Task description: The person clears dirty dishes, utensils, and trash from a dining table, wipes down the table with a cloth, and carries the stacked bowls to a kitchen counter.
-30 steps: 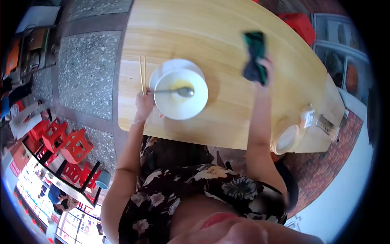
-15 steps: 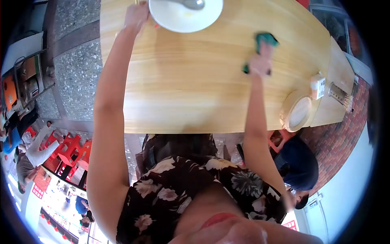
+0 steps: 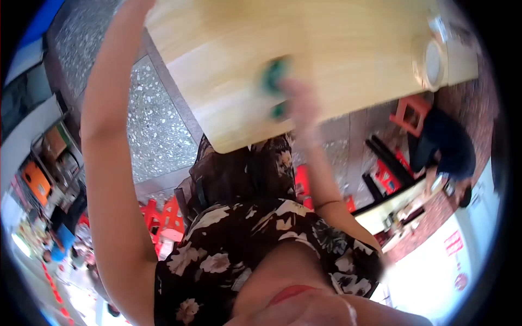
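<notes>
My right hand (image 3: 302, 100) is blurred by motion, pressed onto a green cloth (image 3: 275, 76) that lies against the light wooden table (image 3: 359, 60), near its front edge. Parts of the cloth stick out on the left side of the fingers. Of my left side, only the forearm (image 3: 111, 81) shows, stretched up along the table's left end. The left hand itself is cut off by the top of the view, so what it holds is hidden.
A round shallow container (image 3: 433, 64) and a small box (image 3: 437, 26) stand at the table's right end. A red stool (image 3: 411, 115) and a person in dark clothes (image 3: 445, 142) are beyond. Speckled floor (image 3: 155, 119) borders the table's left side.
My right hand has swept the cloth left and towards me across the table. The view has shifted; the white bowl with a spoon and my left hand beside it have left the frame.
</notes>
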A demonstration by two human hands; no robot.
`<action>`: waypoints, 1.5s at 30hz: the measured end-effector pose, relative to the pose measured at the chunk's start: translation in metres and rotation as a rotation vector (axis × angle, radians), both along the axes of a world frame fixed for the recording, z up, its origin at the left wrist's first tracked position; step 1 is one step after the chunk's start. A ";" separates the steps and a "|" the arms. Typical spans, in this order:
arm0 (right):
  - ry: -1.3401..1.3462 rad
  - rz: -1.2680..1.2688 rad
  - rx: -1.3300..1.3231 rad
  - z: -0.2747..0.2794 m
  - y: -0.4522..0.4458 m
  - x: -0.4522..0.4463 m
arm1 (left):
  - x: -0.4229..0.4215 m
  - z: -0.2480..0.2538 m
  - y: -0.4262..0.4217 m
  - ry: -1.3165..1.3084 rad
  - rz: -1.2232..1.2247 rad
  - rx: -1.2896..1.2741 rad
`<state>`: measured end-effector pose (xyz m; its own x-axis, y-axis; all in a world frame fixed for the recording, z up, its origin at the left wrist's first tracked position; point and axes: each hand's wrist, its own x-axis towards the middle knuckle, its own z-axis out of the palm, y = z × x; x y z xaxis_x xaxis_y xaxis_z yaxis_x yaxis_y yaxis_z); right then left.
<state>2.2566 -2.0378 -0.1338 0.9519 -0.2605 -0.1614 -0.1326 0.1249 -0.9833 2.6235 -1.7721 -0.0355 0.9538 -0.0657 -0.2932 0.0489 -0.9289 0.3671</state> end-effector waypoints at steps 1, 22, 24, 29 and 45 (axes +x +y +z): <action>0.104 -0.218 -0.015 -0.011 -0.071 -0.004 | 0.003 -0.013 0.009 -0.067 -0.134 0.080; -0.014 -0.309 -0.872 0.027 -0.134 0.002 | -0.091 0.006 -0.166 0.201 0.130 -0.705; -0.039 -0.348 -1.112 0.019 -0.141 0.016 | -0.109 0.019 -0.184 0.184 0.155 -0.681; -0.080 0.021 -0.712 0.005 -0.013 -0.017 | -0.125 0.023 -0.212 0.215 0.131 -0.631; 0.144 -0.377 -1.067 0.000 -0.259 -0.013 | -0.243 0.068 -0.341 0.220 -0.401 -0.427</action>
<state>2.2435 -2.2965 -0.1341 0.7743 -0.5960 0.2126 -0.3843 -0.7098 -0.5903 2.3804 -2.1134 0.0321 0.7512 -0.5606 -0.3485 -0.1565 -0.6641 0.7311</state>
